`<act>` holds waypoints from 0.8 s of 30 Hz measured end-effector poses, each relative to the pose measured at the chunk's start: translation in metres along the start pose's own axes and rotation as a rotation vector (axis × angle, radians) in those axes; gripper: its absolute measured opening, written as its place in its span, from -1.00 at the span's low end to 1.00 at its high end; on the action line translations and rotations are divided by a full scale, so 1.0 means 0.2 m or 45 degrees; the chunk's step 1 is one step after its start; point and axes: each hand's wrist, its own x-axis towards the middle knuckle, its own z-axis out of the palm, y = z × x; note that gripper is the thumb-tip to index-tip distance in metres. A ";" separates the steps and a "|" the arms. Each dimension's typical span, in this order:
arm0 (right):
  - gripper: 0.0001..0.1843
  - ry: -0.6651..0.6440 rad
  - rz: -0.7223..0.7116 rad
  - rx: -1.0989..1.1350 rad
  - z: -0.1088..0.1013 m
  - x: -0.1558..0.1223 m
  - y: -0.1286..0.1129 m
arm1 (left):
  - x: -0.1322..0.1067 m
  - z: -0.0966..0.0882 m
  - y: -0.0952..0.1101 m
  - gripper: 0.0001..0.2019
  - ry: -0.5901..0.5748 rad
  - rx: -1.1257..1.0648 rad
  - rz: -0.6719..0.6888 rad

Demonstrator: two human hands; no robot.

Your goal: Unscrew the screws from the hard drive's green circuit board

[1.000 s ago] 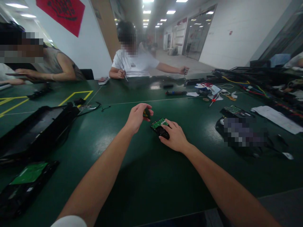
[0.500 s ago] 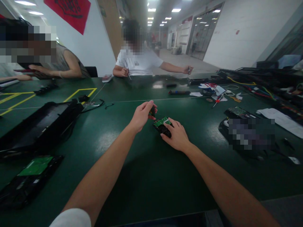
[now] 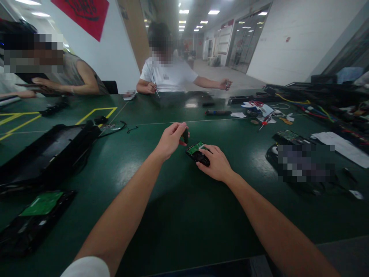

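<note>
My left hand [image 3: 170,141] is closed round the dark handle of a screwdriver [image 3: 186,137], which points down. Its tip is at the far left corner of a small black device with a green circuit board [image 3: 196,147]; whether it sits in a screw is too small to tell. My right hand [image 3: 216,163] grips the device from the right against the green table [image 3: 184,204], fingers over the board's edge and thumb at the near side. The hand hides the device's right part.
Left lie a long black housing [image 3: 54,150] and a black part with a green board [image 3: 43,204]. On the right are another board assembly [image 3: 291,136], a white sheet [image 3: 341,148], a red screwdriver [image 3: 264,122] and tangled wires. Across the table sits a person in a white shirt [image 3: 167,77].
The screwdriver handle in my left hand shows more plainly and stands more upright. My right hand stays on the device, with hardly any shift.
</note>
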 end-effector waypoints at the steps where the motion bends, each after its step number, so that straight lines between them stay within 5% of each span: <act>1: -0.33 0.004 -0.003 0.000 0.00 0.00 0.00 | 0.00 0.00 0.00 -0.64 -0.008 -0.018 -0.009; 14: -0.30 0.005 0.056 -0.037 0.01 -0.02 0.00 | 0.00 0.02 0.00 -0.69 -0.057 -0.170 -0.031; 24: 0.01 0.033 0.183 0.006 0.03 -0.04 0.03 | 0.01 0.02 -0.02 -0.62 -0.020 -0.164 -0.021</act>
